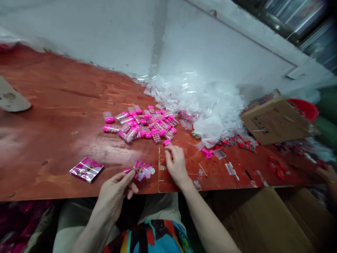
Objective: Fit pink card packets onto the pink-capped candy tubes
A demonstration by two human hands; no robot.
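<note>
My left hand (116, 189) pinches a flat pink printed wrapper (143, 170) between thumb and finger, close to the table's front edge. The fingers of my right hand (176, 163) are curled around the near end of a small clear container with a pink cap (167, 142). Just beyond lies a loose pile of similar pink-capped containers (142, 123), filled with small pink balls. To the left of my left hand rests a shiny stack of pink wrappers (86, 169).
Clear plastic pieces (195, 95) are heaped against the wall. A tilted cardboard box (276, 121) and a red basin (305, 108) stand at right. Red-capped pieces (247, 144) lie near them. Another person's hand (328, 174) shows at the right edge.
</note>
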